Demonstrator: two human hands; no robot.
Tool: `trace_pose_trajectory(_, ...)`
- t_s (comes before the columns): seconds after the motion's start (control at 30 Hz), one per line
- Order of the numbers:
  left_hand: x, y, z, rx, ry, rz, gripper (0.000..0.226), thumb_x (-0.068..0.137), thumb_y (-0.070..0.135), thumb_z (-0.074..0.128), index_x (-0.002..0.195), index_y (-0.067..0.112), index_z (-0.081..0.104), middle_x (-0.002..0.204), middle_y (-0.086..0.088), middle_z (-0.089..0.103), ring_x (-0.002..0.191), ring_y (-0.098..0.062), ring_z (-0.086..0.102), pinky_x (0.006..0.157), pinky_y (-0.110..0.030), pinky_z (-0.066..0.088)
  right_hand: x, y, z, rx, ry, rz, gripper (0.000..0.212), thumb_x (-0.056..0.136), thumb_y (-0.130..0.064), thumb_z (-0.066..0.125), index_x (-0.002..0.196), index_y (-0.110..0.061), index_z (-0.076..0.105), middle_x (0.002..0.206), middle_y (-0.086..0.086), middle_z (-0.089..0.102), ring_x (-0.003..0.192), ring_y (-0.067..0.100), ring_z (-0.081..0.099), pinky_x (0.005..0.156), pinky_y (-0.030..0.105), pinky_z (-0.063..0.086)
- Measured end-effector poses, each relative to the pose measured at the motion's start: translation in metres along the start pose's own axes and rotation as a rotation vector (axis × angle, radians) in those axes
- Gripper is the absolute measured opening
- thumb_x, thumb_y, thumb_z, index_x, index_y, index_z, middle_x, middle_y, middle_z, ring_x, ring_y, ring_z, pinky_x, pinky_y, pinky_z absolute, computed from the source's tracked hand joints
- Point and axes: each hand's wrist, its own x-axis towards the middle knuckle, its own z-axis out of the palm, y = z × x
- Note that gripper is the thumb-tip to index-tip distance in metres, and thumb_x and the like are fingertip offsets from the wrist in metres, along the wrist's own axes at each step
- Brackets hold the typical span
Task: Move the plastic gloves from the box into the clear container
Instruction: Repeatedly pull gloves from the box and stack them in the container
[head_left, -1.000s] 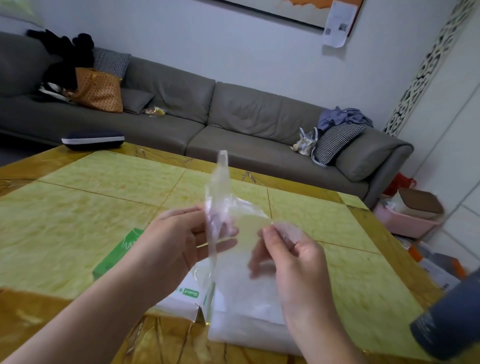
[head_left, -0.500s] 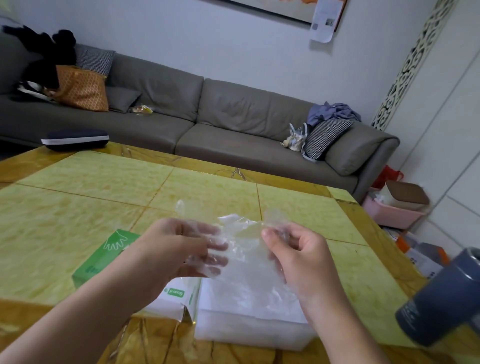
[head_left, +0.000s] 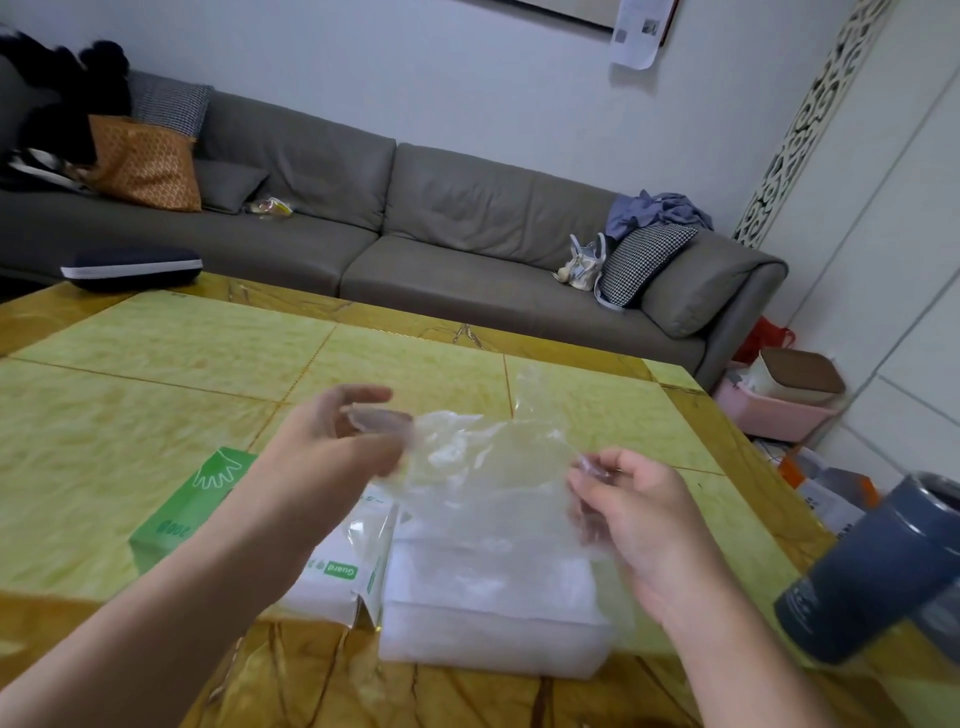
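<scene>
Both forearms reach forward from the bottom edge over a yellow-green table (head_left: 156, 395). The left hand (head_left: 332, 441) is raised above the near part of the table, fingers loosely curled, with thumb and fingertips pinching the left edge of a plastic glove (head_left: 483, 467). The right hand (head_left: 628, 514) sits lower and to the right, fingers curled inward, pinching the glove's right edge between thumb and forefinger. The glove is a thin, transparent, crinkled film stretched nearly flat between the two hands; the tabletop shows through it, and one narrow part of it stands up at the far side. It hangs directly above the clear container (head_left: 493, 623), a low translucent rectangular tub near the table's front edge whose inside appears whitish. Just beside the container's left wall lies the box (head_left: 208, 499), green and white, printed with a hand outline, its near flap open. A dark grey cylindrical cup (head_left: 878, 571) shows at the right edge.
</scene>
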Motion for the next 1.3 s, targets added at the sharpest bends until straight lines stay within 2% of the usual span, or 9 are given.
trace_pose_trajectory(0.1,-0.006,0.003,0.005,0.306,0.230,0.393,0.047,0.087,0.012,0.068,0.127,0.034,0.055,0.122,0.017,0.058,0.114,0.001,0.055,0.094,-0.023,0.044,0.000,0.004,-0.001,-0.161,-0.012,-0.025,0.008,0.098,-0.005,0.071,0.104,-0.010,0.070,0.066,0.007,0.069,0.055,0.021,0.059,0.052,0.033,0.050)
trace_pose_trajectory(0.2,-0.010,0.004,0.023,0.574,0.041,0.637,0.028,0.092,0.019,0.061,0.114,0.036,0.063,0.105,0.022,0.061,0.099,0.002,0.059,0.082,-0.017,0.049,-0.003,0.003,0.002,-0.346,-0.028,-0.065,0.004,0.101,-0.012,0.068,0.098,-0.015,0.069,0.068,0.008,0.072,0.048,0.018,0.059,0.052,0.031,0.050)
trace_pose_trajectory(0.43,-0.002,-0.047,0.055,1.175,-0.407,0.257,0.028,0.105,0.032,0.045,0.130,0.036,0.058,0.122,0.009,0.059,0.103,-0.016,0.064,0.081,-0.031,0.053,-0.010,0.010,0.005,-0.683,0.007,-0.124,0.013,0.096,-0.016,0.072,0.087,-0.024,0.068,0.069,-0.002,0.074,0.053,0.006,0.067,0.047,0.023,0.050)
trace_pose_trajectory(0.6,0.011,-0.051,0.058,1.162,-0.518,0.165,0.040,0.101,0.043,0.057,0.140,0.039,0.051,0.128,0.014,0.059,0.117,-0.014,0.060,0.093,-0.036,0.054,-0.009,0.012,0.006,-0.885,0.063,-0.182,0.018,0.095,-0.018,0.074,0.080,-0.023,0.066,0.074,-0.004,0.070,0.061,0.012,0.068,0.057,0.032,0.061)
trace_pose_trajectory(0.77,0.017,-0.050,0.066,1.216,-0.595,0.151,0.060,0.091,0.058,0.067,0.145,0.042,0.046,0.128,0.018,0.061,0.123,-0.015,0.058,0.095,-0.037,0.052,-0.010,0.009,0.004,-1.042,0.086,-0.218,0.022,0.098,-0.017,0.071,0.081,-0.021,0.058,0.081,-0.001,0.065,0.061,0.015,0.064,0.050,0.030,0.055)
trace_pose_trajectory(0.93,0.020,-0.050,0.071,1.221,-0.667,0.076,0.067,0.088,0.061,0.070,0.147,0.042,0.045,0.128,0.019,0.062,0.114,-0.015,0.064,0.096,-0.036,0.054,-0.016,0.002,0.004,-1.163,0.076,-0.221,0.017,0.098,-0.017,0.071,0.094,-0.019,0.056,0.088,-0.004,0.056,0.067,0.013,0.061,0.050,0.024,0.043)
trace_pose_trajectory(1.07,0.024,-0.053,0.072,1.196,-0.657,0.052,0.068,0.080,0.061,0.077,0.140,0.042,0.051,0.112,0.018,0.066,0.095,-0.012,0.071,0.086,-0.034,0.057,-0.026,-0.006,0.013,-1.258,0.074,-0.414,0.023,0.096,-0.018,0.069,0.109,-0.028,0.053,0.108,-0.012,0.051,0.088,0.010,0.057,0.069,0.026,0.051)
trace_pose_trajectory(1.2,0.026,-0.055,0.077,1.225,-0.649,0.112,0.050,0.079,0.054,0.079,0.122,0.036,0.060,0.090,0.016,0.061,0.085,-0.015,0.068,0.071,-0.032,0.054,-0.036,-0.007,0.030,-1.078,-0.167,-0.311,0.018,0.088,-0.017,0.048,0.085,-0.022,0.066,0.090,-0.010,0.063,0.080,0.014,0.062,0.070,0.036,0.058)
trace_pose_trajectory(1.3,0.026,-0.056,0.078,1.228,-0.672,0.134,0.048,0.082,0.042,0.073,0.128,0.038,0.060,0.082,0.013,0.063,0.093,-0.017,0.069,0.072,-0.033,0.056,-0.036,0.006,0.036,-1.175,-0.309,-0.140,0.030,0.082,-0.037,0.047,0.095,-0.021,0.069,0.094,-0.003,0.068,0.084,0.024,0.068,0.069,0.034,0.057)
